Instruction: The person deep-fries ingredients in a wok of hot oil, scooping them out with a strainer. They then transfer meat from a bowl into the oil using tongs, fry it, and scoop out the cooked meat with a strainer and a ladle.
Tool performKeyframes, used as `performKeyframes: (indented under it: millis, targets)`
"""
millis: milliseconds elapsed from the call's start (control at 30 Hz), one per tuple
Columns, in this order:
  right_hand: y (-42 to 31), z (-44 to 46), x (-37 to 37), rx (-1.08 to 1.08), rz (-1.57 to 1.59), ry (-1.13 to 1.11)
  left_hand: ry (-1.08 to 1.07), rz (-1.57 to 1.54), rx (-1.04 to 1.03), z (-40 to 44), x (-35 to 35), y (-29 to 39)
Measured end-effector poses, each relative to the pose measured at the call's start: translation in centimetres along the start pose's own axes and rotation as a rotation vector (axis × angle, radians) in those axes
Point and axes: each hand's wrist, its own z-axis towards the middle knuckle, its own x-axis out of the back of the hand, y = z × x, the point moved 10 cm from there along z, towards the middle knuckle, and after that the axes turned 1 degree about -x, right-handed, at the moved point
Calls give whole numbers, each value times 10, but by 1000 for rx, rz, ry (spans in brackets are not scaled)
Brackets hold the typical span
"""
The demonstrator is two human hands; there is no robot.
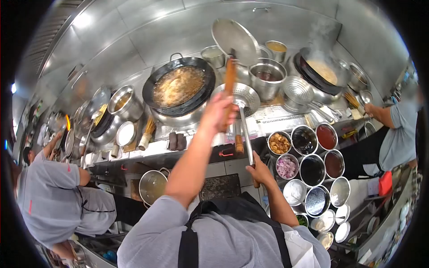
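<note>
Raised strainer (230, 35) and perforated skimmer (248, 96), heads forward, handles lengthwise, clenched in left and right hands (218, 112) (261, 170) respectively

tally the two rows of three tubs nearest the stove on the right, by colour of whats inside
golden-brown chunks: 1
purple pieces: 1
near-black contents: 2
reddish or red-brown contents: 2
total: 6

The steel worktop (196, 149) carries a brush (146, 135) near two dark bundles (177, 141), with metal pots (268, 85) behind.
</note>
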Motion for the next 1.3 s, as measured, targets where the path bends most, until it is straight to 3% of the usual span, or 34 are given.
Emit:
performKeyframes:
  millis: [67,100,167,233,433,867,1300]
  targets:
    - [-4,-7,9,-21,-5,1,212,383,-63,-26,84,40]
    - [-6,-9,12,-24,-30,-2,352,726,-113,-43,121,71]
    - [-8,-13,14,-34,-81,-15,485,1483,-785,-32,207,114]
    - [-7,-11,17,-31,-112,24,621,1694,-230,-65,214,146]
    - [-14,-12,19,36,-194,104,550,1840,-5,-69,299,124]
    - [-21,-15,9,-42,-233,45,390,2028,-102,-153,361,120]
    - [-40,-19,15,-45,-224,83,309,2197,-98,-174,410,160]
